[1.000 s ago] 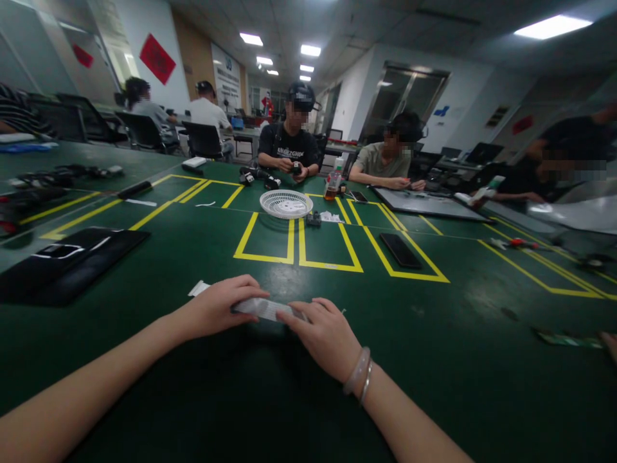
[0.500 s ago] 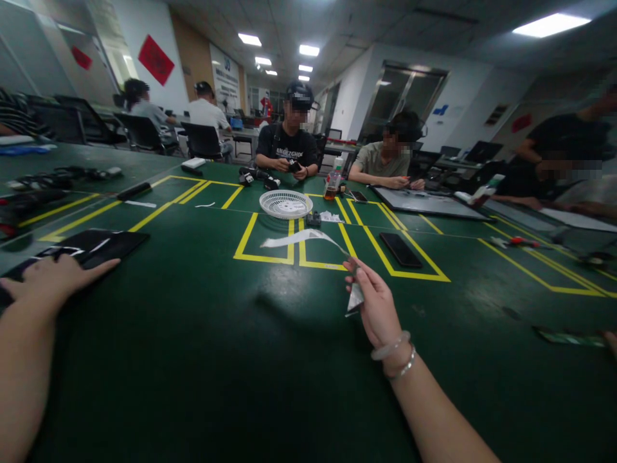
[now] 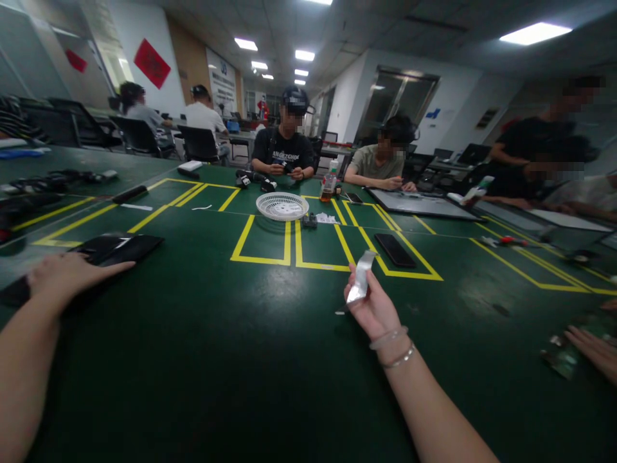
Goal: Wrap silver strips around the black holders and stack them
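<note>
From head height on the near side of the green table [image 3: 231,386], the one head view looks forward and down, broadly, taking in the person's left hand [image 3: 65,276] and right hand [image 3: 373,308] close up, the white basket [image 3: 270,206] farther off, and ceiling lights [image 3: 535,33] along the top.

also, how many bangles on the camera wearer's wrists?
2, both at the wrist of the right hand: a pale bangle closer in, then a silver bangle further up the arm. None shows at the left hand.
</note>
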`<state>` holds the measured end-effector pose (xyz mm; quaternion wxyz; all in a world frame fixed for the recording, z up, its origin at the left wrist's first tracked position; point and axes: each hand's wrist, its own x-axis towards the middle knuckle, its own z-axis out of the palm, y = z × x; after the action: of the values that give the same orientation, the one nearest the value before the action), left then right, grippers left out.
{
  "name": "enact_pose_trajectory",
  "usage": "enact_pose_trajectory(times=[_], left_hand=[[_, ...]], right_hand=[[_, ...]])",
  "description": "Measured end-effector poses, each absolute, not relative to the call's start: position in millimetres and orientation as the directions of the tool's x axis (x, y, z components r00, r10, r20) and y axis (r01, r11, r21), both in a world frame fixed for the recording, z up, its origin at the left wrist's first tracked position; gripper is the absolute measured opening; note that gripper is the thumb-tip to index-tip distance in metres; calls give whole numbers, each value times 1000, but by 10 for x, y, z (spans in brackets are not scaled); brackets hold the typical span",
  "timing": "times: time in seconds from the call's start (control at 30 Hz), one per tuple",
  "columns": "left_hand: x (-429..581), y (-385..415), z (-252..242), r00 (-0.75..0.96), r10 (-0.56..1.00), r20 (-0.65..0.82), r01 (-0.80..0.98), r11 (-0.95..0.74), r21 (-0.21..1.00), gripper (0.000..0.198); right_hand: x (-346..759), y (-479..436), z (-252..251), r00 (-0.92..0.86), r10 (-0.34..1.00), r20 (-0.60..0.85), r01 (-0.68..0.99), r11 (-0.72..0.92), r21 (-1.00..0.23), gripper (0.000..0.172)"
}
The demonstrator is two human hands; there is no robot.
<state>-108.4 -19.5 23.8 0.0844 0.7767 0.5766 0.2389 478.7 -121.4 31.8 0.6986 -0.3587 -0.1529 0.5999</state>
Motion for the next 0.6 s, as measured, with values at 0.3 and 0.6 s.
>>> enact_pose_trajectory(times=[0.3, 0.6], left_hand=[[689, -450, 354, 405, 860, 311, 844, -482, 234, 87], [1472, -886, 177, 679, 682, 271, 640, -731, 235, 87]], right_hand=[[4803, -1210, 326, 170, 951, -257, -760, -40, -649, 12], [4695, -1249, 394, 261, 952, -160, -711, 77, -699, 24]])
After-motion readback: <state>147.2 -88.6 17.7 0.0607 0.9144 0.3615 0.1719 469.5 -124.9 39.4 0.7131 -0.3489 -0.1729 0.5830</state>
